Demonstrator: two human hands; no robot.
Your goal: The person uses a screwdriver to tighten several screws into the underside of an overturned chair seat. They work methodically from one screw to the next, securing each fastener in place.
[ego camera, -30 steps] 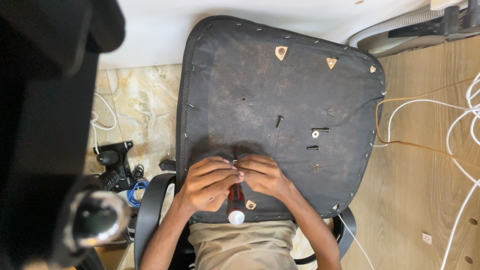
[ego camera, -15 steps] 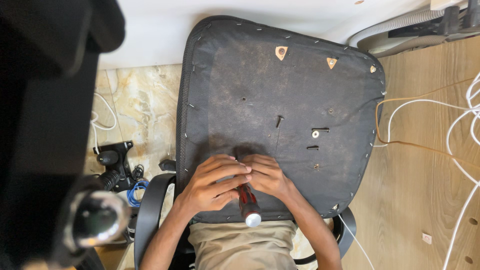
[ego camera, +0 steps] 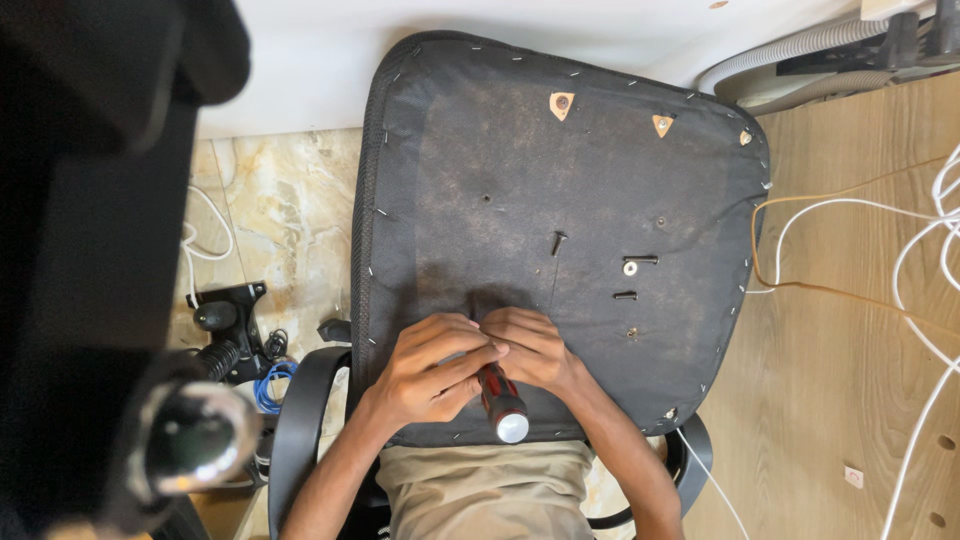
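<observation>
Nearest the camera, a lap in khaki trousers (ego camera: pixel 487 495) was seen, with the near edge of an upturned chair seat (ego camera: pixel 470 160) resting across it. A screwdriver (ego camera: pixel 500 400) with a red and black handle and a silver butt cap was held over that near edge, cap toward the viewer and shaft hidden under the fingers. The left hand (ego camera: pixel 432 370) was wrapped over the handle from the left, fingers curled closed around it. The right hand (ego camera: pixel 535 350) was pressed against it from the right, fingers bent and closed together near the tool's front; whether the shaft itself was gripped could not be told. Both hands were touching each other on the seat's dark fabric underside.

Slightly farther and to the right, loose black bolts (ego camera: pixel 640 260) and a small washer (ego camera: pixel 630 268) were laid on the fabric, with another bolt (ego camera: pixel 557 242) left of them. At the seat's far edge, two tan triangular tabs (ego camera: pixel 562 104) were fixed.

To the left, a black chair mechanism (ego camera: pixel 228 318) was lying on the marble floor (ego camera: pixel 290 210). To the right, white cables (ego camera: pixel 930 330) were trailed over wooden flooring (ego camera: pixel 860 400), and a grey hose (ego camera: pixel 790 50) was seen at the far right.
</observation>
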